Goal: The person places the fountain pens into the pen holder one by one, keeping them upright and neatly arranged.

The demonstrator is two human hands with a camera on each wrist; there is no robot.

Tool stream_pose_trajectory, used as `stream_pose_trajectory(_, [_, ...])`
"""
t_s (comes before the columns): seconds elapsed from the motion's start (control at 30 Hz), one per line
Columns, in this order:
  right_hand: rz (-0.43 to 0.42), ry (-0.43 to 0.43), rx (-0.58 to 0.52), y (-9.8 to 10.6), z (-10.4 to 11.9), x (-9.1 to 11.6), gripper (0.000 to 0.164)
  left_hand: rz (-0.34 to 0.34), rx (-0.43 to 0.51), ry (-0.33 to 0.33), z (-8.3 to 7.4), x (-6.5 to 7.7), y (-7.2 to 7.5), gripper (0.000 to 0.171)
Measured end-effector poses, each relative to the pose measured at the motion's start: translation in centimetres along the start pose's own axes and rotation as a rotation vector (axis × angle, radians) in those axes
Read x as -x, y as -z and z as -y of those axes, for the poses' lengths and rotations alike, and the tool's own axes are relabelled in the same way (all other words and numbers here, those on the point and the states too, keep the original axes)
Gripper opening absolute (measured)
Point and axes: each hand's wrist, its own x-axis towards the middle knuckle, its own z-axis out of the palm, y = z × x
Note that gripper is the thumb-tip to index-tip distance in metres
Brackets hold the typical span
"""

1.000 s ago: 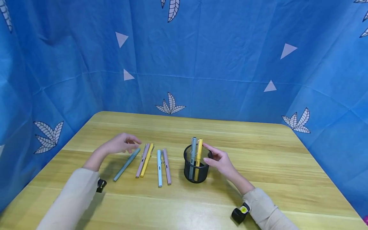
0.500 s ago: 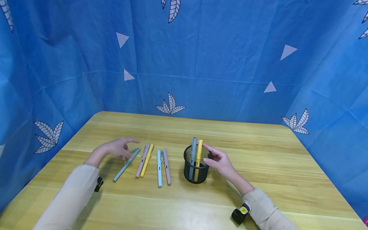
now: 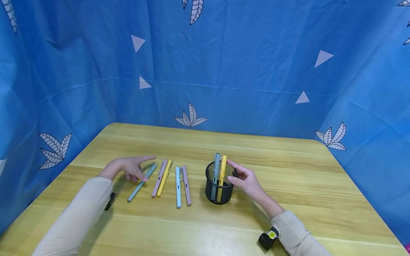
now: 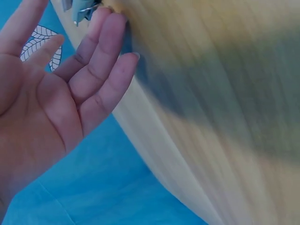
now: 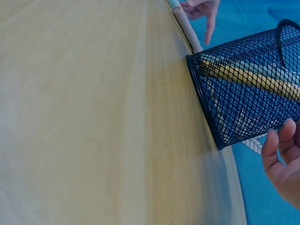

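My left hand (image 3: 132, 169) is over the teal pen (image 3: 137, 191), which lies slanted on the table. Its index finger points out straight, the thumb is right at the pen, and the remaining fingers are loosely bent. In the left wrist view the palm shows with nothing in it. My right hand (image 3: 247, 180) holds the right side of a black mesh pen holder (image 3: 226, 195), thumb and index finger spread along its rim. A blue-grey pen (image 3: 216, 166) and a yellow pen (image 3: 223, 165) stand upright inside it, visible through the mesh (image 5: 248, 103) in the right wrist view.
Between the hands lie a lavender pen (image 3: 158, 181) beside a yellow pen (image 3: 164, 181), then a light blue pen (image 3: 178, 190) beside another lavender pen (image 3: 186, 188). A blue patterned curtain (image 3: 243, 64) hangs behind the wooden table (image 3: 205, 231).
My left hand has come down toward me onto the teal pen, its index finger straightening and its thumb reaching the pen. The right hand and the pen holder stay in place.
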Motion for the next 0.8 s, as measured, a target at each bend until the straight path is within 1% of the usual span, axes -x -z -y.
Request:
stream_pose_trajectory(0.2, [-0.005,-0.005,-0.006,0.0,0.0,0.0,0.051,0.007,0.006,0.029,0.3,-0.4,-0.2,0.091])
stream_pose_trajectory(0.37, [-0.002,0.01,-0.001,-0.1,0.0,0.0,0.05,-0.001,-0.052,0.039,0.2,-0.8,-0.3,0.093])
stream_pose_trajectory(0.57, [-0.002,0.013,-0.005,-0.1,-0.1,0.0,0.05,-0.025,-0.119,0.048,0.3,-1.1,-0.5,0.09])
stream_pose_trajectory(0.7, [-0.001,0.018,-0.001,-0.1,-0.1,0.0,0.05,-0.033,-0.12,0.049,0.3,-1.3,-0.5,0.089])
stream_pose_trajectory(0.8, [0.001,0.018,0.0,-0.1,-0.1,0.0,0.05,-0.036,-0.113,0.034,0.3,-1.2,-0.6,0.087])
